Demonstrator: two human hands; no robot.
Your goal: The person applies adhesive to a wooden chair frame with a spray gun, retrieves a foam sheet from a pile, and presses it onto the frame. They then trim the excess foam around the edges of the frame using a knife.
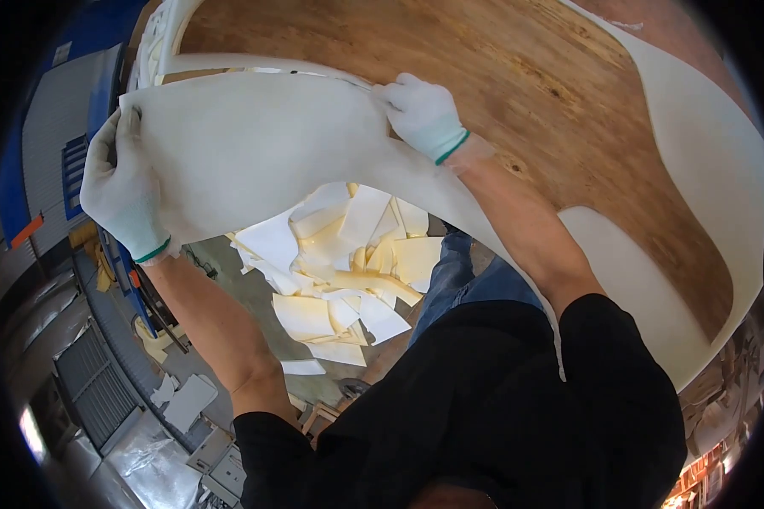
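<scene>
Over a wooden table (518, 93), left hand (120, 191) and right hand (422, 114) fingers grip a white sheet (255, 144) above piled offcuts (339, 271)

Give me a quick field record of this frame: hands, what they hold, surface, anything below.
left hand: gloved left hand, gripping the left edge of the white sheet
right hand: gloved right hand, pinching the sheet's upper edge
sheet: large, pale, flexible, curved, held partly over the table edge
surface: wooden table with a white sheet strip lying along it
below: pile of pale offcuts on the floor
clothing: white gloves with green cuffs, black top, jeans
</scene>
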